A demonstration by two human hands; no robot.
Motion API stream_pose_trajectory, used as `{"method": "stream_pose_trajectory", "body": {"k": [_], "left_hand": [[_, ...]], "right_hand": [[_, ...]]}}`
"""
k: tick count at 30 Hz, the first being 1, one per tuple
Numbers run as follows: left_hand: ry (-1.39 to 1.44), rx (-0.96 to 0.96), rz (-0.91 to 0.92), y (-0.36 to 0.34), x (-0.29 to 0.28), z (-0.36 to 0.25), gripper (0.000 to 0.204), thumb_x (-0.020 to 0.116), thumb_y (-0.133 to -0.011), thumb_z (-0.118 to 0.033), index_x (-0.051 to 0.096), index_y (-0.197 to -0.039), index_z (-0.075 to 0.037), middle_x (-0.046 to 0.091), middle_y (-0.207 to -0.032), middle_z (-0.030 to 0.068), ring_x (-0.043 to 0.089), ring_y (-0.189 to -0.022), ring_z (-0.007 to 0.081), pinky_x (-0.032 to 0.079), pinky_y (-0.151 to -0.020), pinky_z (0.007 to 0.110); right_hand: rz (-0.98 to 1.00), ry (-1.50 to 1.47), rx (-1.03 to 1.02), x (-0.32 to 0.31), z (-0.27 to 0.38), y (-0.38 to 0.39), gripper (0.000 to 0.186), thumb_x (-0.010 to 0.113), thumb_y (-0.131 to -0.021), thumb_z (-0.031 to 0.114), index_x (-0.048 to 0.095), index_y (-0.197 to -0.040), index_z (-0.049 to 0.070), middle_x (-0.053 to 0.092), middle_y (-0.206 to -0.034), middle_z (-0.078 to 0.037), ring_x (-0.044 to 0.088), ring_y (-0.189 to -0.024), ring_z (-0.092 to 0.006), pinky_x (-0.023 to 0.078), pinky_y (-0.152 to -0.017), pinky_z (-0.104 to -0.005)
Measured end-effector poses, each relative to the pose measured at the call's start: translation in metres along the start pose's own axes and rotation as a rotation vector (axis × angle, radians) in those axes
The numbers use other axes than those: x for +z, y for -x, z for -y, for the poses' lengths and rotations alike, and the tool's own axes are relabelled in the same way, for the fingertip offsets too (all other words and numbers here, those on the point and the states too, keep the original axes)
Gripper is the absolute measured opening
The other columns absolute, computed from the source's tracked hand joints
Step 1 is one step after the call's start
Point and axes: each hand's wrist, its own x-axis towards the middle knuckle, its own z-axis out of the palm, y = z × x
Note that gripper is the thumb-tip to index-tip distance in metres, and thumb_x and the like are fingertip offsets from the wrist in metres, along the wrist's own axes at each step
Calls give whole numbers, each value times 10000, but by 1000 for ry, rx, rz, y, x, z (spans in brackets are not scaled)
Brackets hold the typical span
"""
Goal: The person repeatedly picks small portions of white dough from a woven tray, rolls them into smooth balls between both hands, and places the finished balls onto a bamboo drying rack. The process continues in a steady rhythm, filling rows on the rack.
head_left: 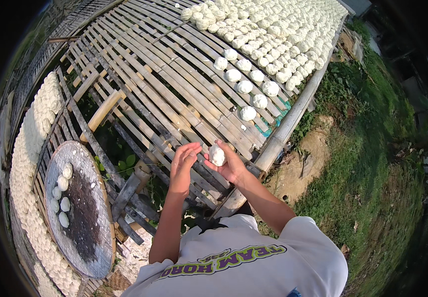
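Observation:
A whitish, lumpy ball (217, 155) sits in my right hand (232, 166), the fingers curled round it above the near edge of a bamboo slat rack (174, 89). Just left of it my left hand (183, 161) is raised, fingers stretched and slightly bent, with no object in it that I can see. Beyond my hands, several separate white balls (244, 86) lie spaced out on the slats. Farther off, a dense mass of similar cream balls (273, 29) covers the far right of the rack.
At left, a round woven tray (106, 232) with a dark stained middle bears several pale balls (62, 184). Next to it, another bamboo rack is covered with cream balls (23, 173). A thick bamboo pole (293, 119) edges the rack's right side; grass (357, 198) and bare soil lie beyond.

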Motion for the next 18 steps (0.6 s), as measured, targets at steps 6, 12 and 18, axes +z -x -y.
{"method": "stream_pose_trajectory", "body": {"k": [6,12,18], "left_hand": [[32,-293,-258,11,-71,26,251,568,-1055,-274,606,-1214,-84,677,-1257,90,654,-1158,206,468,-982,365],[63,-374,-489,14,-115,33,233,556,-1055,-264,598,-1201,-87,682,-1217,70,656,-1120,185,477,-938,355],[105,-368,-415,5,-119,36,251,532,-1063,-266,585,-1222,-79,674,-1214,95,652,-1130,203,485,-926,352]], "right_hand": [[-104,818,-606,-61,117,-130,464,848,-851,159,606,-1232,48,709,-991,-58,704,-846,-170,579,-729,-308],[-11,1663,-833,-73,203,-225,545,871,-695,290,706,-1180,103,684,-1093,-170,676,-1002,-328,537,-892,-426],[-42,2253,-734,-74,194,-244,612,822,-740,323,655,-1307,165,615,-1348,-124,572,-1269,-360,447,-1074,-499]]}}
